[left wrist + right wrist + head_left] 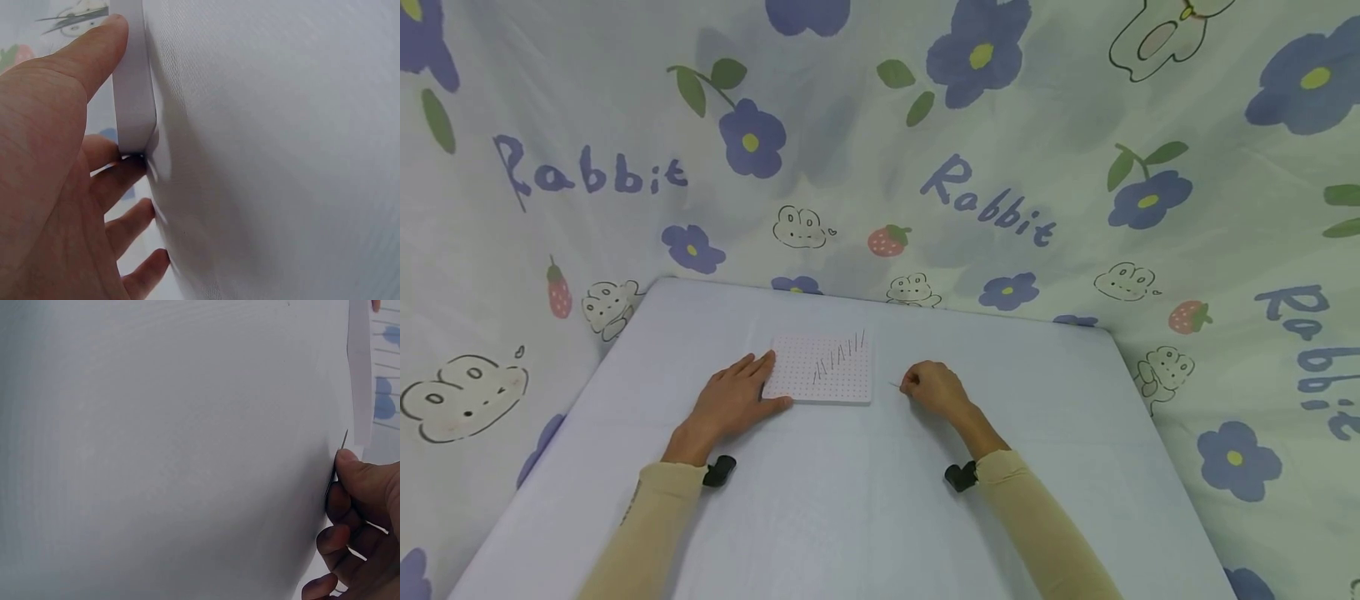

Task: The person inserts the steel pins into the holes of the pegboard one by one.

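Observation:
A white square board [790, 367] with a grid of small holes lies on the table. Several thin needles [831, 363] stand in it, slightly tilted, in a diagonal row toward its far right corner. My left hand [730, 402] rests at the board's left side with fingers spread; in the left wrist view its thumb [103, 53] lies against the front edge and the other fingers reach past the corner. To the right of the board, my right hand [936, 388] pinches one needle [344, 439] between thumb and index finger, its tip pointing toward the board.
The table [820, 500] has a white cloth over it. Behind and beside it hangs a curtain [835, 167] printed with flowers and rabbits. A small black device [720, 472] sits at the left wrist, and another black device [960, 477] at the right one.

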`<state>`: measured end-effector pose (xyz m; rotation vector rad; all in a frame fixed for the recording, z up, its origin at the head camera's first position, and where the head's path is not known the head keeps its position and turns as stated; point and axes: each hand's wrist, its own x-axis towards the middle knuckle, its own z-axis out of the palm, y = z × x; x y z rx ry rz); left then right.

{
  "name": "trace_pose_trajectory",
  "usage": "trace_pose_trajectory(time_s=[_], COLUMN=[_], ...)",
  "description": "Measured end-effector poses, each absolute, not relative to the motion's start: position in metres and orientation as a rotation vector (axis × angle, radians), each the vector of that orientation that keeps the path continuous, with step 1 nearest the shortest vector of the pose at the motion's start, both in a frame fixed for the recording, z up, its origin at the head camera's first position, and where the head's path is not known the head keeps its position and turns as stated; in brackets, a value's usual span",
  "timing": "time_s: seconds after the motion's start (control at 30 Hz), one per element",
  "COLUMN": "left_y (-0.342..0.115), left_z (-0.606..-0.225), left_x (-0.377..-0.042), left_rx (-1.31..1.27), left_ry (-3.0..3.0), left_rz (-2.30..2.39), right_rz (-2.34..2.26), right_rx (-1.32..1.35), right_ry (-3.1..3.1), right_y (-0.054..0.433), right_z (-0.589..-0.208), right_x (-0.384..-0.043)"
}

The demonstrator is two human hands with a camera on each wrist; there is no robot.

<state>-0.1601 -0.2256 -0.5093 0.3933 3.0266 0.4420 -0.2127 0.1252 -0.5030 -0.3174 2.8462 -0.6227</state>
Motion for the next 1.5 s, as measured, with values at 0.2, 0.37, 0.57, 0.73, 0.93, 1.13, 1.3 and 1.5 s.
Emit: trace_pose_trajectory(time_s=[0.2,0.37,0.57,0.73,0.93,1.13,1.3,1.5], left_y=[-0.226,-0.225,-0.225,-0.225,-0.226,-0.226,-0.226,-0.225], left_z=[-0.508,-0.508,-0.508,-0.508,-0.509,-0.51,-0.51,-0.509], left_x=[-0.16,-0.16,-0.16,-0.16,-0.16,-0.16,-0.159,-0.159], left_rx=[0.405,0.398,0.391,0.392,0.391,0.392,0.392,0.388], left_ry=[3.029,3.025,3.017,3.02,3.02,3.023,3.026,3.026], left_rz=[0.439,0.443,0.441,0.439,0.445,0.452,0.457,0.462], right_rz=[-0.532,-0.427,-0.408,-0.431,-0.499,-0.641,-0.698,-0.759], right_rx=[-0.364,-0.416,-0.434,-0.473,-0.48,-0.52,-0.556,-0.56], right_ry=[2.869,2.901,2.914,2.93,2.931,2.954,2.97,2.983], right_y=[0.126,0.125,0.126,0.126,0.124,0.12,0.115,0.109], right_z=[-0.504,-0.504,-0.504,-0.499,-0.492,-0.481,-0.472,-0.463], right_x=[-0.215,-0.215,-0.217,-0.22,-0.223,-0.229,-0.238,-0.246])
